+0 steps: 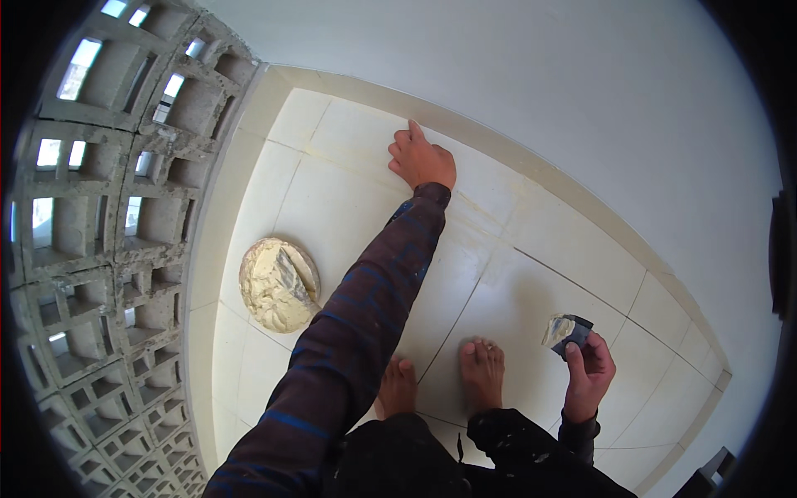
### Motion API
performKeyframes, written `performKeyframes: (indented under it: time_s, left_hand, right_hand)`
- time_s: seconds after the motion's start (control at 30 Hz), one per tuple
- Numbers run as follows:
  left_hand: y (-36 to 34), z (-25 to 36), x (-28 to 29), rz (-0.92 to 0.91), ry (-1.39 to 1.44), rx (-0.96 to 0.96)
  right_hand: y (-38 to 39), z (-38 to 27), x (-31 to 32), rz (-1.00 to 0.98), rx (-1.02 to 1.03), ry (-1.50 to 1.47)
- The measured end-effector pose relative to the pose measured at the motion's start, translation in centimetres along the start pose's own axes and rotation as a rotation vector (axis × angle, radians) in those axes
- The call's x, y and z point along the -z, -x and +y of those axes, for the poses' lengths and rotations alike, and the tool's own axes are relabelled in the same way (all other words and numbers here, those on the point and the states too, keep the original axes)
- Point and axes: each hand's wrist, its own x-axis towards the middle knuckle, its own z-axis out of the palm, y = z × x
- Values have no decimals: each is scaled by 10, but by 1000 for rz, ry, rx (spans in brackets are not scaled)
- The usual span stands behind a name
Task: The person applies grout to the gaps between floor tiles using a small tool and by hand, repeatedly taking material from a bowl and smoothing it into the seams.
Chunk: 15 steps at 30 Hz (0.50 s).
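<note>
My left hand point(423, 158) reaches far across the tiled floor. Its index finger stretches toward the joint at the foot of the wall, with the other fingers curled and nothing visible in them. Low on the right, my right hand point(590, 373) grips a small dark flat scraper point(579, 329) between thumb and fingers. A lump of cream-coloured paste clings to the scraper's left side. Left of my left forearm sits a round bowl point(313, 264) heaped with the same paste point(270, 282). A putty knife point(290, 276) smeared with paste rests in it, its lower end by my sleeve.
Pale floor tiles point(548, 224) with dark joints show some yellowish smears beyond my left wrist. A beige skirting point(473, 129) runs below the white wall point(531, 66). Perforated concrete blocks point(108, 216) rise on the left. My bare feet point(481, 373) stand near the lower middle.
</note>
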Motion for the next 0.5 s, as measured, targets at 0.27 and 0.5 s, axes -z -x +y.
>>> performKeyframes:
  time_s: [0.27,0.5]
  left_hand:
    - [70,35,-7,-161,156,-70]
    - [65,15,10,-204,351,-67]
  right_hand:
    - [27,38,11,119,-48,14]
    - [6,61,21,35,-130,-4]
